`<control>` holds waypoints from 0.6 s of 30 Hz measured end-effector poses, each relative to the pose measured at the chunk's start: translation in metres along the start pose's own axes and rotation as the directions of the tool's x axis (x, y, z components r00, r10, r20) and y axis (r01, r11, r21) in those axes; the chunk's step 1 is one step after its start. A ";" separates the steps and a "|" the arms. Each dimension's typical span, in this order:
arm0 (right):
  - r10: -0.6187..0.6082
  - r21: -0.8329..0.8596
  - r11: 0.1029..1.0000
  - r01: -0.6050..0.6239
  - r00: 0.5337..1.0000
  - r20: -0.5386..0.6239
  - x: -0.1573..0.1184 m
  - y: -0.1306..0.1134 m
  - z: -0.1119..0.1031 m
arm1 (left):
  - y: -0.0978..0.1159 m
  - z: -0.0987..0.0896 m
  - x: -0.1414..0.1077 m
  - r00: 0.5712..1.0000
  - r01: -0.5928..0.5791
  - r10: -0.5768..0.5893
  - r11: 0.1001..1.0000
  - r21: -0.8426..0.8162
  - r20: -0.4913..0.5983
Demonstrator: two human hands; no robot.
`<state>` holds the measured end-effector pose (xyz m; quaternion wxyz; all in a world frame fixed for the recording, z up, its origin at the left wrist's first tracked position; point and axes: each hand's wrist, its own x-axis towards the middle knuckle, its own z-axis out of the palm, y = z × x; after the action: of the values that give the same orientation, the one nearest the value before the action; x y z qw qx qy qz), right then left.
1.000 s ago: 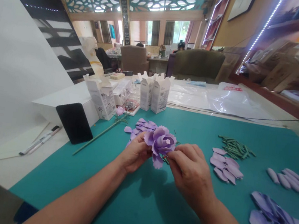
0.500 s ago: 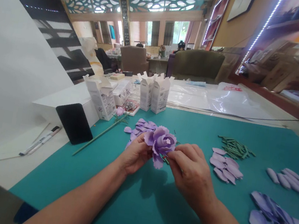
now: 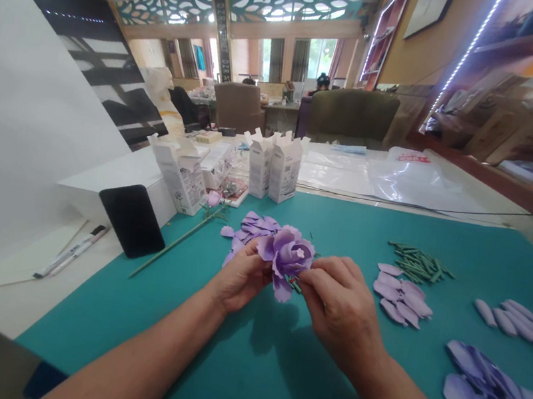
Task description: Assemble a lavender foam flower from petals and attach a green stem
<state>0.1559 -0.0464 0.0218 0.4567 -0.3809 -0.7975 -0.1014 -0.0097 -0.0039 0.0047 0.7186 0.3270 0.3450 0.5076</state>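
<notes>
A purple artificial flower (image 3: pixel 288 253) with layered, wavy-edged petals is held up above the green mat (image 3: pixel 332 392). My left hand (image 3: pixel 244 278) is closed on its left side, thumb against the petals and the other fingers behind. At the flower's right edge, the thumb and index finger of my right hand (image 3: pixel 342 299) pinch a petal. The flower's underside is hidden. Behind my left hand lies a pile of loose purple petals (image 3: pixel 258 224), partly covered by the hand and the flower.
Right of my hands lie green sticks (image 3: pixel 418 263), pale lilac petals (image 3: pixel 403 295), lilac oblong pieces (image 3: pixel 524 325) and larger purple petals (image 3: pixel 493 394). To the left are a long-stemmed flower (image 3: pixel 179 238), a black panel (image 3: pixel 132 220) and pens (image 3: pixel 71 251). White boxes (image 3: pixel 285 169) stand behind.
Almost nothing differs. Both hands keep their hold on the flower, which has tilted very slightly.
</notes>
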 end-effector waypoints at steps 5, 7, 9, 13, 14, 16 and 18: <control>0.008 0.005 1.000 -0.008 1.000 0.000 0.001 0.000 -0.001 | -0.001 0.000 0.000 1.000 0.003 -0.003 0.999 0.033 0.017; 0.016 0.013 1.000 -0.016 1.000 0.004 0.001 0.001 -0.002 | 0.000 0.000 0.000 1.000 0.006 -0.006 1.000 0.022 0.010; 0.020 0.020 1.000 -0.020 1.000 0.001 0.001 0.002 -0.002 | 0.001 0.001 -0.001 1.000 0.006 -0.006 1.000 0.006 0.009; 0.018 0.025 1.000 -0.018 1.000 -0.012 0.001 0.004 0.000 | 0.004 -0.001 0.000 0.999 -0.007 0.008 1.000 -0.009 0.037; 0.019 0.025 1.000 -0.018 1.000 -0.014 0.001 0.004 0.001 | 0.004 -0.001 0.001 0.999 -0.013 0.013 1.000 -0.005 0.047; 0.023 0.024 0.999 -0.022 1.000 -0.020 0.000 0.005 0.002 | 0.003 -0.003 0.003 0.997 -0.022 0.021 1.000 0.014 0.070; 0.029 0.022 0.999 -0.029 0.999 -0.024 -0.001 0.006 0.003 | 0.003 -0.003 0.004 0.996 -0.038 0.036 0.999 0.023 0.079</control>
<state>0.1583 -0.0413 0.0175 0.4718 -0.3860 -0.7875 -0.0905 -0.0129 0.0008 0.0045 0.7182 0.3617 0.3164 0.5033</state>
